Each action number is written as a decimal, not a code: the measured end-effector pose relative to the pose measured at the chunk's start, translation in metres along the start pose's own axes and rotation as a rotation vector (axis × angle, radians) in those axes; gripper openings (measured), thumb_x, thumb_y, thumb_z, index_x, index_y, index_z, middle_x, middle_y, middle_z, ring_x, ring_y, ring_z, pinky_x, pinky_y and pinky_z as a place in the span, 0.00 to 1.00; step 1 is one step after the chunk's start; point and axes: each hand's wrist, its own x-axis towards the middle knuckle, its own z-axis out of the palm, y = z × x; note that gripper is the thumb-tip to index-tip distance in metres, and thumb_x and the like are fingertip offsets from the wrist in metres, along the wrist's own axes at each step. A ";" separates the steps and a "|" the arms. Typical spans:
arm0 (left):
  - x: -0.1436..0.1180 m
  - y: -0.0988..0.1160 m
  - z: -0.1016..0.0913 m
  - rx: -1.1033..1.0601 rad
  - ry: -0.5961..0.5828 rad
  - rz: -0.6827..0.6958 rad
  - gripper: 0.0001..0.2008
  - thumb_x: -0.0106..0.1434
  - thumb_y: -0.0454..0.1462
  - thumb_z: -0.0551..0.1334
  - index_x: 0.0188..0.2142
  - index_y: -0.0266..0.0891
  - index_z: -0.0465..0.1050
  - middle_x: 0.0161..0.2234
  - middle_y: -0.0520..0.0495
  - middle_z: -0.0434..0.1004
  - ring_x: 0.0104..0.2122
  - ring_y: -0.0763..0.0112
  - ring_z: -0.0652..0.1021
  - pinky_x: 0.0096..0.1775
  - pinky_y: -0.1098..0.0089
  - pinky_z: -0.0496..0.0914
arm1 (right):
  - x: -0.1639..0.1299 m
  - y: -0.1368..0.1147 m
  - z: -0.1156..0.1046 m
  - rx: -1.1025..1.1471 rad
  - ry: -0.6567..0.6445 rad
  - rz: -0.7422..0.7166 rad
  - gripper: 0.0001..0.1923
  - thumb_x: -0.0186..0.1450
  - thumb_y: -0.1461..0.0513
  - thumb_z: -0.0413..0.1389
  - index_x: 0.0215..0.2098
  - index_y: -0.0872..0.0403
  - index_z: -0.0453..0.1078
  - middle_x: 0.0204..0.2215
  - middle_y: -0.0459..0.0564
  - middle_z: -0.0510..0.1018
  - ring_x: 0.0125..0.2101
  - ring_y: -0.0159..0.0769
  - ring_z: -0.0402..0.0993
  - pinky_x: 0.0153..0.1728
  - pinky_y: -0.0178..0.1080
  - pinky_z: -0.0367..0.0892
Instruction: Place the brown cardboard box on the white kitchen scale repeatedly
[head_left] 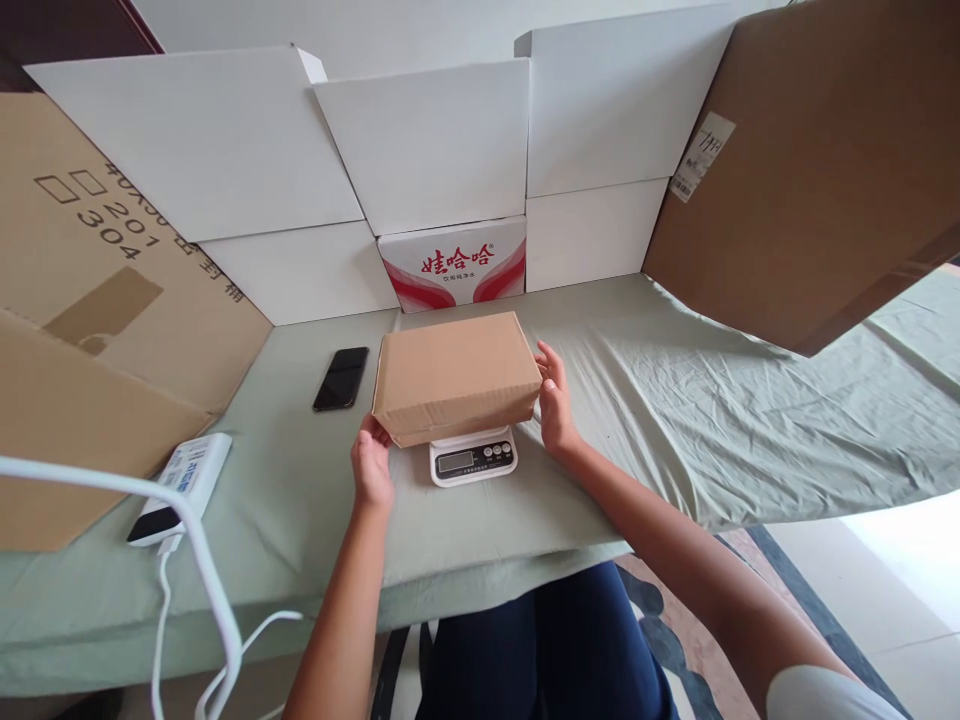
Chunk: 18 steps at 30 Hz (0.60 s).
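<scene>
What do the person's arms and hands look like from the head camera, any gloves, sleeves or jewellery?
Both are bare: the left hand and right hand wear no gloves, and no rings, watch or bracelet show. The forearms are uncovered to the frame edge. Only at the lower right corner does a light grey-white short sleeve appear on the right upper arm. No markings or cables are attached to them.

Cloth-covered table (pixel 675 420): scale (pixel 473 458), phone (pixel 341 379), perhaps charger (pixel 181 488).

black phone (pixel 341 378), power bank (pixel 181 488), white boxes (pixel 420 140)
</scene>
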 end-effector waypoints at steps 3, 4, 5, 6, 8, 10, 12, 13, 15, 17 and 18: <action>0.002 0.000 0.002 -0.008 0.021 -0.007 0.38 0.55 0.69 0.66 0.44 0.39 0.83 0.43 0.40 0.83 0.42 0.59 0.82 0.38 0.66 0.74 | 0.002 -0.002 0.000 -0.014 0.025 0.003 0.33 0.69 0.37 0.51 0.68 0.36 0.64 0.59 0.50 0.71 0.62 0.53 0.67 0.66 0.59 0.61; 0.003 0.001 0.003 -0.008 0.024 -0.007 0.38 0.55 0.69 0.66 0.44 0.39 0.83 0.43 0.39 0.83 0.41 0.59 0.82 0.37 0.67 0.74 | 0.002 -0.002 -0.001 -0.014 0.034 0.007 0.33 0.69 0.37 0.51 0.67 0.36 0.64 0.59 0.50 0.72 0.62 0.52 0.68 0.65 0.59 0.62; 0.004 0.001 0.004 -0.007 0.027 -0.006 0.38 0.55 0.69 0.66 0.44 0.38 0.84 0.43 0.39 0.84 0.41 0.60 0.82 0.37 0.67 0.74 | 0.003 -0.002 -0.001 -0.011 0.042 0.009 0.33 0.68 0.37 0.52 0.67 0.36 0.65 0.58 0.50 0.72 0.61 0.52 0.68 0.64 0.58 0.63; 0.004 0.001 0.005 -0.007 0.029 -0.005 0.38 0.55 0.69 0.66 0.44 0.38 0.84 0.43 0.39 0.84 0.41 0.60 0.82 0.36 0.67 0.74 | 0.004 -0.002 -0.001 -0.006 0.046 0.011 0.32 0.69 0.37 0.52 0.66 0.37 0.65 0.58 0.50 0.72 0.60 0.52 0.69 0.63 0.58 0.64; 0.005 0.001 0.006 -0.004 0.027 -0.003 0.37 0.56 0.68 0.66 0.45 0.39 0.84 0.44 0.39 0.84 0.40 0.60 0.82 0.36 0.68 0.74 | 0.005 -0.002 -0.002 0.006 0.049 0.010 0.32 0.69 0.37 0.51 0.66 0.37 0.66 0.58 0.50 0.73 0.59 0.51 0.70 0.63 0.57 0.64; 0.006 0.001 0.007 0.002 0.020 0.001 0.37 0.57 0.68 0.65 0.46 0.39 0.83 0.44 0.39 0.84 0.41 0.60 0.82 0.36 0.68 0.74 | 0.006 -0.001 -0.002 0.007 0.048 0.004 0.32 0.69 0.36 0.50 0.66 0.38 0.67 0.58 0.51 0.73 0.59 0.51 0.70 0.64 0.57 0.64; 0.005 0.000 0.006 0.012 0.013 0.003 0.37 0.58 0.68 0.64 0.46 0.39 0.83 0.44 0.39 0.84 0.41 0.60 0.82 0.36 0.68 0.74 | 0.006 0.000 -0.002 -0.001 0.041 -0.002 0.32 0.69 0.36 0.50 0.65 0.39 0.68 0.57 0.51 0.74 0.59 0.52 0.70 0.65 0.58 0.62; 0.005 0.000 0.006 0.017 0.012 0.003 0.38 0.58 0.68 0.64 0.47 0.39 0.83 0.44 0.39 0.84 0.42 0.60 0.82 0.36 0.68 0.74 | 0.006 0.000 -0.001 -0.005 0.037 -0.003 0.32 0.70 0.36 0.49 0.65 0.39 0.68 0.57 0.51 0.74 0.60 0.52 0.69 0.65 0.58 0.62; 0.005 -0.001 0.006 0.024 0.017 0.002 0.38 0.58 0.69 0.63 0.47 0.39 0.83 0.45 0.39 0.84 0.42 0.59 0.82 0.37 0.67 0.74 | 0.005 -0.001 -0.001 -0.010 0.025 0.001 0.33 0.70 0.36 0.49 0.65 0.39 0.68 0.58 0.51 0.74 0.61 0.53 0.69 0.66 0.59 0.61; 0.005 -0.001 0.006 0.031 0.017 0.002 0.39 0.59 0.69 0.63 0.48 0.39 0.83 0.47 0.38 0.84 0.44 0.58 0.83 0.38 0.67 0.75 | 0.004 -0.002 0.000 -0.016 0.012 0.008 0.33 0.70 0.35 0.48 0.65 0.39 0.68 0.59 0.51 0.74 0.62 0.54 0.68 0.67 0.59 0.60; 0.004 -0.001 0.006 0.032 0.013 0.003 0.38 0.59 0.69 0.62 0.48 0.39 0.82 0.47 0.38 0.84 0.45 0.57 0.83 0.40 0.66 0.75 | 0.004 -0.003 0.000 -0.020 0.006 0.012 0.34 0.70 0.35 0.48 0.65 0.40 0.67 0.60 0.51 0.74 0.62 0.54 0.68 0.67 0.60 0.60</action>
